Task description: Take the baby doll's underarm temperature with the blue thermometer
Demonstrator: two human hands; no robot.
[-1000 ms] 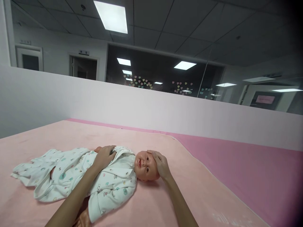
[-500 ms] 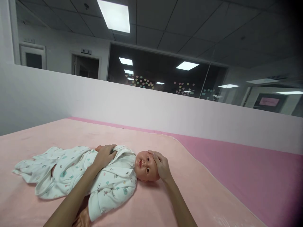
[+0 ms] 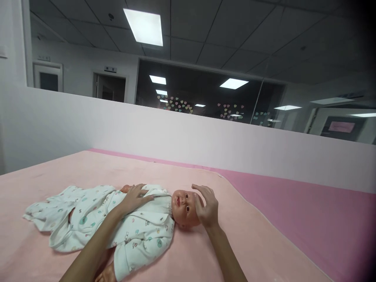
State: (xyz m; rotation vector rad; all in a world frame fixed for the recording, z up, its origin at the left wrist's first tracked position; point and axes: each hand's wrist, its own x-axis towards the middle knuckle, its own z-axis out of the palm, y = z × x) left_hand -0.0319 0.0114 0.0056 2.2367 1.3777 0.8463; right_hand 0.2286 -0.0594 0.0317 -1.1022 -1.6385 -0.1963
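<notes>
A baby doll [image 3: 182, 207] lies on its back in the head view, its head to the right and its legs to the left. It wears a white garment [image 3: 143, 231] printed with small coloured figures, spread loosely over its body and legs. My left hand [image 3: 135, 199] rests flat on the doll's chest, fingers spread over the cloth. Beside the top of the doll's head, my right hand [image 3: 208, 205] is open, with curved fingers raised above the forehead and the thumb near it. Whether the thumb touches the head, I cannot tell.
A peach-coloured sheet [image 3: 241, 243] covers the surface under the doll, with a pink mat [image 3: 308, 207] showing at its right and far edges. Behind stands a low white wall [image 3: 182, 133]. Above it, a glass window [image 3: 199, 90] carries heart stickers.
My right hand has lifted from the doll's forehead, and its fingers have opened. My left hand's thumb has spread apart on the chest. The whole view has shifted slightly.
</notes>
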